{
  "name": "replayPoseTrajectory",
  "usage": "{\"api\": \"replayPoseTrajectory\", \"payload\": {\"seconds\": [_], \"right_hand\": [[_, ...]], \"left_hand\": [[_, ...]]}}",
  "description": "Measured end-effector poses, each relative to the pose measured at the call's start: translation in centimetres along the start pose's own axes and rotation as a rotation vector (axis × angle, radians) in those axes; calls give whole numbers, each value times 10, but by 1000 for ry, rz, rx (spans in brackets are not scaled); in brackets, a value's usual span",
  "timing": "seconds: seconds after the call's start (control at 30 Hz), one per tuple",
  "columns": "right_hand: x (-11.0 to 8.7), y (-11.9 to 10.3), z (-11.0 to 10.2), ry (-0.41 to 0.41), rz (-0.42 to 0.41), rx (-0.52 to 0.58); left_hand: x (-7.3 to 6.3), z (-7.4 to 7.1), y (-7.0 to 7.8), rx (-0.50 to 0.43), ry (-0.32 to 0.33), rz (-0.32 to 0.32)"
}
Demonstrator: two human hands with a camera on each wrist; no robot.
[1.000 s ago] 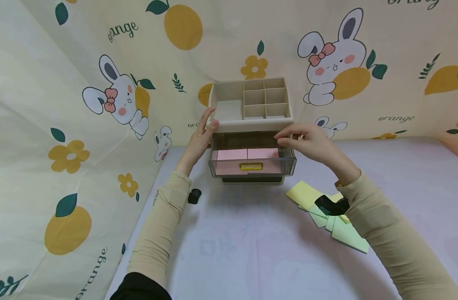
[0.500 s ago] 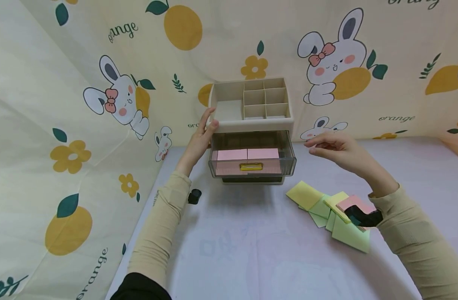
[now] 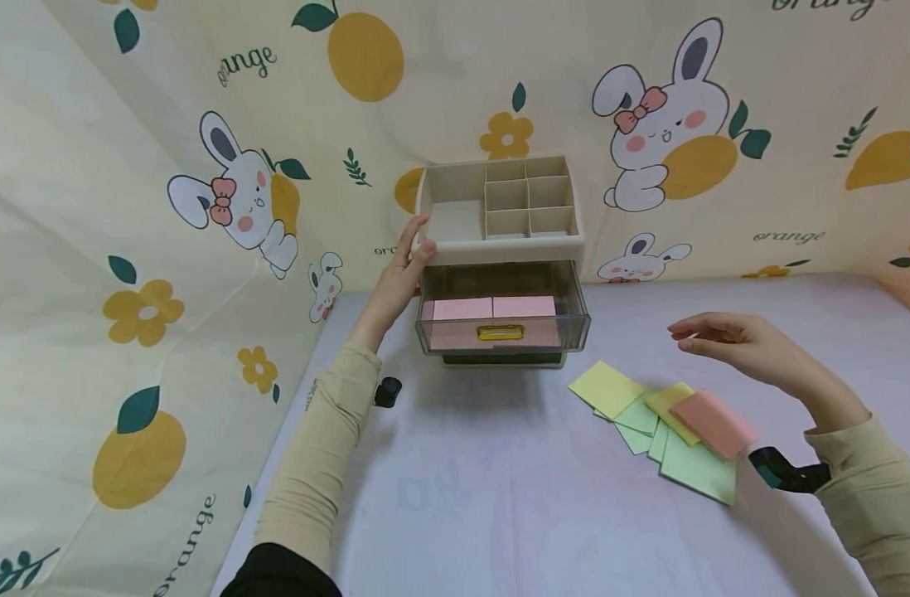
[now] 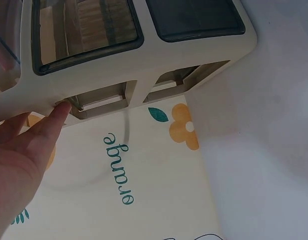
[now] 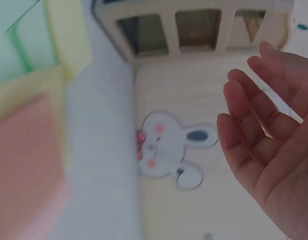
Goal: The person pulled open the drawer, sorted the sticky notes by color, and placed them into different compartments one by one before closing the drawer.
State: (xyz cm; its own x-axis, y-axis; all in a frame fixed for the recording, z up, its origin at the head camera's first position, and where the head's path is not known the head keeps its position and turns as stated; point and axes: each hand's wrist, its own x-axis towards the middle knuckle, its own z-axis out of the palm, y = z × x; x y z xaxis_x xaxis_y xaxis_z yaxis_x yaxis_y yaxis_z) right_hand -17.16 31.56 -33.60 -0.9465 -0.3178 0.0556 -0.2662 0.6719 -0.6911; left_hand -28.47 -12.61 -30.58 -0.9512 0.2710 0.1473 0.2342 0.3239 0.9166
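Observation:
A cream desk organizer (image 3: 504, 251) with a divided top tray stands at the back against the printed cloth. Its clear drawer (image 3: 582, 327) is pulled out and contains two pink sticky note pads (image 3: 525, 307) side by side. My left hand (image 3: 395, 286) holds the organizer's left upper corner, thumb at the front rim. The left wrist view has a fingertip (image 4: 64, 107) right at the side frame. My right hand (image 3: 753, 348) hovers off to the right, holding nothing, fingers slightly bent in the right wrist view. Below it lie yellow (image 3: 607, 390), green (image 3: 697, 473) and pink (image 3: 714, 423) note pads.
A shut lower drawer (image 3: 502, 359) sits beneath the pulled-out one. Cloth with rabbits and oranges (image 3: 246, 199) covers the back and left side. The table (image 3: 500, 481) is covered in pale lilac. Black wrist cameras (image 3: 786, 473) are strapped to both forearms.
My right hand has left the drawer's right edge and moved right and toward me, uncovering the pink pad on the pile. My left hand stays on the organizer; the drawer has not moved.

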Motion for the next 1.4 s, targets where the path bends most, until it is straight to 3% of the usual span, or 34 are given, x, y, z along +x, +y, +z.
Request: {"api": "replayPoseTrajectory", "payload": {"seconds": [0.3,0.57,0.67,1.17,1.4], "right_hand": [[-19,42,3,-73,109,-101],[-23,73,16,-323,243,-128],[-24,79,19,-368,282,-120],[-25,90,21,-353,297,-181],[-30,89,19,-223,316,-235]], "left_hand": [[3,1,-5,18,23,19],[4,2,-4,30,26,20],[4,2,-4,29,20,16],[-2,0,3,12,-2,1],[4,1,-5,18,19,19]]}}
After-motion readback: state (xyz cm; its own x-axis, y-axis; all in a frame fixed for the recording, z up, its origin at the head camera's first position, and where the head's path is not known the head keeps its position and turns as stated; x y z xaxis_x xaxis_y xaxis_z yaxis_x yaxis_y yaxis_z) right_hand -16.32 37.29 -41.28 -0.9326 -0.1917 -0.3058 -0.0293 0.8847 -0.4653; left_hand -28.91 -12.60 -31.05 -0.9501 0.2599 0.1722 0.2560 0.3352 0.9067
